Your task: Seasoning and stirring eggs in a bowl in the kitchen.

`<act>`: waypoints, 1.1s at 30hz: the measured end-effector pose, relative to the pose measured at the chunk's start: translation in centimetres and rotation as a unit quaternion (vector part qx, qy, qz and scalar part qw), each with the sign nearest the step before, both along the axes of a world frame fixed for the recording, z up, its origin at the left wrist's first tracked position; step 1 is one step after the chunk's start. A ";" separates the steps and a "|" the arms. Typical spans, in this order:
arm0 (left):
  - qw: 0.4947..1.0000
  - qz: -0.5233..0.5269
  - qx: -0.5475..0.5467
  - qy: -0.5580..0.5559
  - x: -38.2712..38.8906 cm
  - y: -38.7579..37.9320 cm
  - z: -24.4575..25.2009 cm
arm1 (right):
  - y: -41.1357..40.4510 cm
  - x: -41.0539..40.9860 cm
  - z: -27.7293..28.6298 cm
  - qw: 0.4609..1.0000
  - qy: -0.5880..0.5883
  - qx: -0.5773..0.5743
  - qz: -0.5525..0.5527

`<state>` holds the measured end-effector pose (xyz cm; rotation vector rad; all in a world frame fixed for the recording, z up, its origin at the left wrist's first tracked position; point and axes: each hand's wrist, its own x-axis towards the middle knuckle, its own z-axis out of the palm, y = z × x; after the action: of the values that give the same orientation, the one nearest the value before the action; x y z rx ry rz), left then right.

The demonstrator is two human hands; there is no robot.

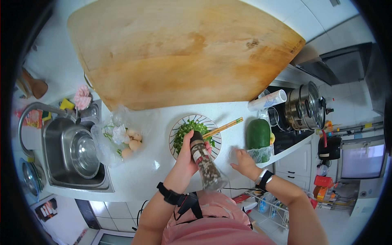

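My left hand [186,157] is wrapped around a glass pepper grinder [204,162] with a black top and dark, speckled contents. The grinder is tilted, its black end over a striped plate [218,147] of chopped greens [186,132]. A pair of wooden chopsticks [226,126] rests in the greens and sticks out over the rim. To the right, my right hand [246,163] holds a small clear cap [233,155] just above the white counter [153,180]. The cap is blurred and faint against the counter.
A large wooden cutting board [183,55] leans against the wall behind. Left are eggs [134,144] in a plastic bag [104,147] and a steel sink [55,153]. On the right lie a green gourd [258,134] and a plastic-film roll [268,100], near a steamer pot [301,107].
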<state>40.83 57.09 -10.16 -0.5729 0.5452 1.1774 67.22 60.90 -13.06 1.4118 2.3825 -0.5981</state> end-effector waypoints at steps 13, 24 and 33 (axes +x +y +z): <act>0.841 -0.132 0.278 0.445 -1.6 -2.9 6.4 | -1.1 -0.6 1.6 0.985 0.103 0.115 -0.073; 0.624 -0.160 0.396 0.654 1.7 -6.6 11.7 | -7.0 -7.7 17.5 0.738 0.673 -0.007 -0.043; 0.598 -0.121 0.398 0.685 0.6 -10.2 13.5 | -10.6 -10.2 19.7 0.833 0.547 0.067 0.059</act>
<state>41.46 46.92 3.30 1.3455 1.2013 1.2624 57.02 50.31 6.61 1.0563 3.3623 -1.5512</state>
